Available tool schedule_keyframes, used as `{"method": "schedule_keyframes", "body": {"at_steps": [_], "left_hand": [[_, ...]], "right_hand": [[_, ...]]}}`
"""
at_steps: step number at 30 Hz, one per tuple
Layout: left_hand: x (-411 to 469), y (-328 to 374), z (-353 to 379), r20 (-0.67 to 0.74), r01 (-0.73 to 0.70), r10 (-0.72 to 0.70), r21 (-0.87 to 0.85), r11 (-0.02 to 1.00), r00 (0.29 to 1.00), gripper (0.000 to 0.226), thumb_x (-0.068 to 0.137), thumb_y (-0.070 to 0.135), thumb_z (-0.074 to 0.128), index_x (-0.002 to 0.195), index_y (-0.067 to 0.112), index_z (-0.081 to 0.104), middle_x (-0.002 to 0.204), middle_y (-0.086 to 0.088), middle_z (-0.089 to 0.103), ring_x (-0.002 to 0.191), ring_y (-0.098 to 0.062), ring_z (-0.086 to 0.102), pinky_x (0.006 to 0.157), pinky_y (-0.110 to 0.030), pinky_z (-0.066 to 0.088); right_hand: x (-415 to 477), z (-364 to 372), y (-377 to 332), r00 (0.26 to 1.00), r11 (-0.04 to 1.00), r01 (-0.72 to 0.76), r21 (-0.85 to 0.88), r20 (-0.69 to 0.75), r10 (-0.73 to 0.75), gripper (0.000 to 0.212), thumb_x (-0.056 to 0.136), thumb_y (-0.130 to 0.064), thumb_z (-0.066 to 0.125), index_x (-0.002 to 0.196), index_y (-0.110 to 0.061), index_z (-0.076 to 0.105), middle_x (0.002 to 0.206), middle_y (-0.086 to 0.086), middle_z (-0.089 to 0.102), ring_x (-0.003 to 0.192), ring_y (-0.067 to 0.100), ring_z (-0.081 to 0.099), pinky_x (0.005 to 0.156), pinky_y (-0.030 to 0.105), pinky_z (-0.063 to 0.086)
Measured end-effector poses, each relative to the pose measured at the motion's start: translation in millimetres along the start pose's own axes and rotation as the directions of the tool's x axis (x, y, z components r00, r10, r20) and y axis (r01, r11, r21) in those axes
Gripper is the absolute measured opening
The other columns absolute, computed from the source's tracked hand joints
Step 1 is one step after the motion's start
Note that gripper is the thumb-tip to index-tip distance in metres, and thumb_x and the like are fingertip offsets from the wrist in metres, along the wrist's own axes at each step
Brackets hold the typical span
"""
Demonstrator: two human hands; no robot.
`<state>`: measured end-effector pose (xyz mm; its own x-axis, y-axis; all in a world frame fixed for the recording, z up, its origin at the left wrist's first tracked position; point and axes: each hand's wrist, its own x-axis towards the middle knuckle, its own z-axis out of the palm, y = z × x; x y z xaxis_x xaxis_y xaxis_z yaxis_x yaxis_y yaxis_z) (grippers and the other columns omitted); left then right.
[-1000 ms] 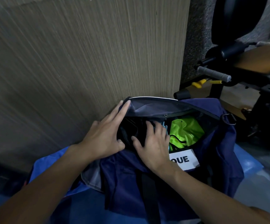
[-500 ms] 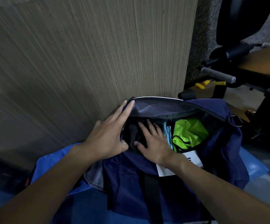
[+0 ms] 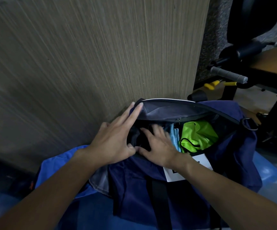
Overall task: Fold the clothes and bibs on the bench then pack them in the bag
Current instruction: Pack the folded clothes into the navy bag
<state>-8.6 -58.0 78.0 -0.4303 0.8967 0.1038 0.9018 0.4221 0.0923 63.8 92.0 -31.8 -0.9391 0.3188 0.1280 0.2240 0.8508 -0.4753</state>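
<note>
While left hand (image 3: pixel 112 143) and right hand (image 3: pixel 159 146) press, fingers (image 3: pixel 129 113) outstretched, navy bag (image 3: pixel 134 180) lies crosswise, mouth upward

White label (image 3: pixel 202 161) on bag (image 3: pixel 134 188), lettering half-covered

**Open bag against wall panel, both hands at its mouth**

Bag (image 3: pixel 134 188) sits on a pad (image 3: pixel 270 171). A wall panel (image 3: pixel 93 55) is right behind it and an exercise machine (image 3: pixel 250 77) stands to the right. Left hand (image 3: pixel 112 145) is at the opening's left end, fingers along the rim. Right hand (image 3: pixel 159 146) lies flat inside on a garment (image 3: pixel 134 138). Right of it sits a folded cloth (image 3: pixel 175 138), then the bib (image 3: pixel 199 135). A label (image 3: pixel 202 161) is on the bag's front, partly under the right wrist.
</note>
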Motion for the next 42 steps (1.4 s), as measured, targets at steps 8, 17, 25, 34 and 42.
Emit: {"method": "schedule_keyframes", "body": {"at_steps": [8, 17, 25, 34, 42], "left_hand": [[-1, -1, 3, -0.002, -0.007, 0.007, 0.000, 1.000, 1.000, 0.125, 0.078, 0.030, 0.070, 0.140, 0.053, -0.036, 0.161, 0.022, -0.025, 0.147, -0.004, 0.018, 0.107, -0.043, 0.033], [-3, 1, 4, 0.015, -0.008, 0.008, -0.015, 1.000, 1.000, 0.123, 0.075, 0.024, 0.066, 0.145, 0.049, -0.031, 0.161, 0.023, -0.025, 0.144, -0.003, 0.026, 0.105, -0.045, 0.034], [-9, -4, 5, 0.028, -0.035, 0.034, 0.018, 0.999, 0.999, 0.123, 0.075, 0.028, 0.067, 0.145, 0.050, -0.032, 0.161, 0.023, -0.024, 0.144, -0.003, 0.025, 0.106, -0.043, 0.034], [-15, -10, 9, 0.094, -0.053, 0.049, 0.040, 0.998, 0.994, 0.129, 0.071, 0.033, 0.070, 0.139, 0.053, -0.038, 0.160, 0.023, -0.026, 0.147, -0.003, 0.021, 0.107, -0.040, 0.032], [-15, -6, 1, 0.068, -0.029, 0.027, 0.024, 0.999, 0.997, 0.124, 0.075, 0.033, 0.070, 0.144, 0.052, -0.032, 0.161, 0.020, -0.025, 0.148, -0.005, 0.019, 0.108, -0.042, 0.029]], "right_hand": [[4, -1, -4, 0.960, 0.949, 0.270, -0.163, -0.031, -0.279, 0.079, 0.085, -0.070, 0.021, 0.148, -0.025, 0.036, 0.160, -0.002, 0.017, 0.147, 0.022, 0.007, 0.118, 0.048, 0.011], [13, 7, 7, 0.943, 0.990, 0.118, -0.081, 0.320, -0.086, 0.096, 0.086, -0.064, 0.052, 0.153, -0.041, -0.013, 0.161, -0.002, -0.025, 0.148, 0.015, -0.020, 0.120, 0.044, -0.006], [17, 9, 14, 0.956, 0.992, 0.121, -0.041, 0.275, -0.105, 0.102, 0.080, -0.070, 0.058, 0.154, -0.039, -0.006, 0.164, -0.004, -0.013, 0.150, 0.015, -0.013, 0.123, 0.045, 0.002], [16, 5, 14, 0.948, 0.996, 0.046, -0.071, 0.318, -0.021, 0.114, 0.070, -0.085, 0.052, 0.155, -0.036, -0.006, 0.164, -0.003, -0.005, 0.151, 0.020, -0.008, 0.122, 0.045, 0.000], [-7, -19, 9, 0.962, 0.993, 0.088, -0.081, 0.266, -0.063, 0.102, 0.078, -0.076, 0.054, 0.155, -0.034, 0.001, 0.164, -0.006, -0.003, 0.150, 0.016, -0.006, 0.121, 0.048, 0.000]]}}
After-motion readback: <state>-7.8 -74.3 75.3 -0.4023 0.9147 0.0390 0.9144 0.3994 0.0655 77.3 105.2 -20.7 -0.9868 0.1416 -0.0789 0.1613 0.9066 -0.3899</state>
